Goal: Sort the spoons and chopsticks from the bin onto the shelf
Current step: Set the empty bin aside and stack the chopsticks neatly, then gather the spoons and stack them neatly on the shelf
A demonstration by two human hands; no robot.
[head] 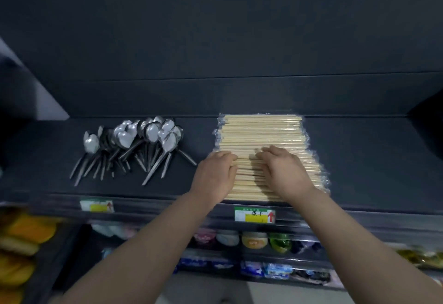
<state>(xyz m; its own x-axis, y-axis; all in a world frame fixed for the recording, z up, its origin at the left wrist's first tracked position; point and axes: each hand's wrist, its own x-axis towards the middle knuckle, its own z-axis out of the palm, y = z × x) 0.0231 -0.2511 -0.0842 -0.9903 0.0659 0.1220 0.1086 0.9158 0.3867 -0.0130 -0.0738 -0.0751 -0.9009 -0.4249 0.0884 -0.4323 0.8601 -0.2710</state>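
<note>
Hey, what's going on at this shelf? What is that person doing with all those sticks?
A person is laying out cutlery on a dark shelf. The left hand and the right hand both rest on a wide stack of pale wooden chopsticks in clear wrappers, seemingly squaring it up. A pile of metal spoons lies to the left, apart from the stack and untouched.

The right label [254, 215] on the shelf edge [371, 211], under the chopsticks [261, 131], carries the handwritten characters 筷子 beside a red arrow pointing up. The small print in its green top band is too fine to read. The left label [97, 206], under the spoons [124, 138], is blurred; only a red arrow shows.
</note>
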